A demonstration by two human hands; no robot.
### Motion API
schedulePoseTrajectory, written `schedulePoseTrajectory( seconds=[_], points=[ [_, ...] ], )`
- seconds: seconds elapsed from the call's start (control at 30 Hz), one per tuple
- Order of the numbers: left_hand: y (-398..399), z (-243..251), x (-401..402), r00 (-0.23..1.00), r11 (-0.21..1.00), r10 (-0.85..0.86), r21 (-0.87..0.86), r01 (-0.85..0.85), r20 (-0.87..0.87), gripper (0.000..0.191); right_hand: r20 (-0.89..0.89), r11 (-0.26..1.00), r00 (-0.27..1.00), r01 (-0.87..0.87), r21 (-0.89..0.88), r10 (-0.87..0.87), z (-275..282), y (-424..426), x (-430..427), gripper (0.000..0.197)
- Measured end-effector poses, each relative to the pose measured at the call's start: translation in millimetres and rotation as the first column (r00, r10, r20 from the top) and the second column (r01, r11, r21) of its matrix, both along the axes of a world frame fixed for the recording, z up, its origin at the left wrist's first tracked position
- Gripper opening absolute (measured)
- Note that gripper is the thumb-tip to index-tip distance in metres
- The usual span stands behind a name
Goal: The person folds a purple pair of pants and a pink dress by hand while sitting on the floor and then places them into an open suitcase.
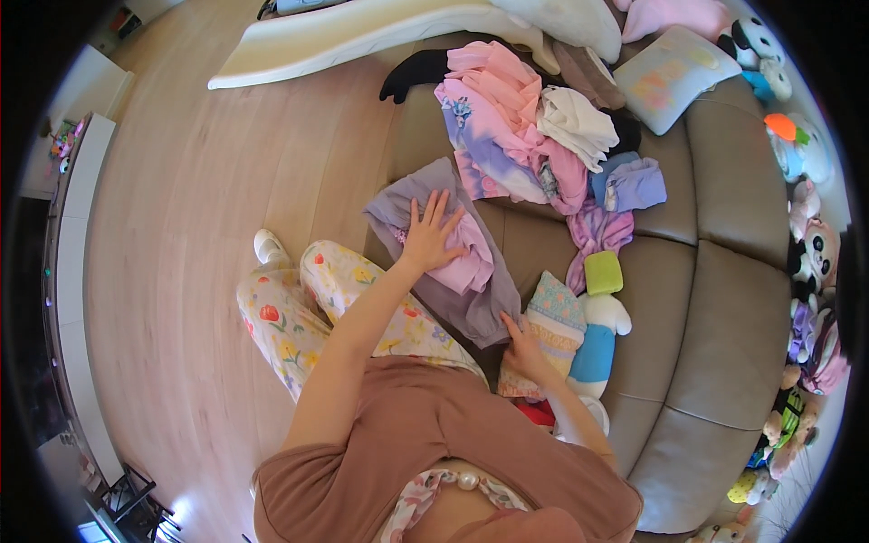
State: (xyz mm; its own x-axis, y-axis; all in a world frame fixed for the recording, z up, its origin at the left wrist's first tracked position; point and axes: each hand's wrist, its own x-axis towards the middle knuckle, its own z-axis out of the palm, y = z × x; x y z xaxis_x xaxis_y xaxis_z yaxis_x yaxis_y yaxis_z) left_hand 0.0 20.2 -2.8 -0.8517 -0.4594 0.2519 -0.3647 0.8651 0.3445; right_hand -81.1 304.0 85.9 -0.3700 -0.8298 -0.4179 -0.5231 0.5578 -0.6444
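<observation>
A greyish-purple garment [424, 180] is spread on the brown sofa seat beside my leg. On top of it lies a smaller folded pink-lilac cloth [468, 268]. My left hand [433, 237] rests flat on this cloth with its fingers spread. At the garment's near right corner, my right hand [528, 349] pinches the gathered edge between thumb and fingers. A patterned knit cushion [553, 326] lies just beyond my right hand, partly behind it.
A heap of pink clothes [499, 102] with a white cloth [577, 125] sits farther along the brown leather sofa [736, 163]. A plush toy in blue [594, 356] and a green block [603, 273] lie right. Several stuffed toys [818, 254] line the backrest. A cream slide [353, 41] stands beyond.
</observation>
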Motion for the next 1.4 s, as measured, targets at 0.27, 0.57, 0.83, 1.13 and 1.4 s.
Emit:
schedulePoseTrajectory(
  seconds=[0.27,0.57,0.83,1.13,1.4],
  points=[
    [-5.6,-1.8,0.3,1.000,1.000,-0.028,-0.012,0.028,0.002,0.081,-0.741,0.828,0.552,-0.561,0.010,0.383,11.8,-29.4,-33.4,0.025],
    [1.4,-3.6,-18.4,0.993,0.992,-0.119,0.048,0.119,-0.008,0.081,-0.004,0.624,0.625,-0.779,0.060,0.781,24.4,-133.8,-45.9,0.031],
    [-9.9,19.6,-3.6,0.951,0.959,-0.271,0.124,0.254,0.147,0.087,-0.358,0.843,0.779,-0.383,0.377,0.515,-35.7,-188.3,-60.8,0.035],
    [-54.8,20.3,33.0,0.917,0.904,-0.148,0.326,0.277,-0.370,0.052,-0.616,0.782,0.760,-0.507,-0.363,0.207,-72.0,-156.5,-32.1,0.019],
    [-42.0,-3.0,21.8,0.955,0.882,-0.276,0.367,0.296,-0.107,0.047,-0.552,0.807,0.811,-0.453,-0.379,0.196,-53.3,-142.2,-15.1,0.021]
  ],
)
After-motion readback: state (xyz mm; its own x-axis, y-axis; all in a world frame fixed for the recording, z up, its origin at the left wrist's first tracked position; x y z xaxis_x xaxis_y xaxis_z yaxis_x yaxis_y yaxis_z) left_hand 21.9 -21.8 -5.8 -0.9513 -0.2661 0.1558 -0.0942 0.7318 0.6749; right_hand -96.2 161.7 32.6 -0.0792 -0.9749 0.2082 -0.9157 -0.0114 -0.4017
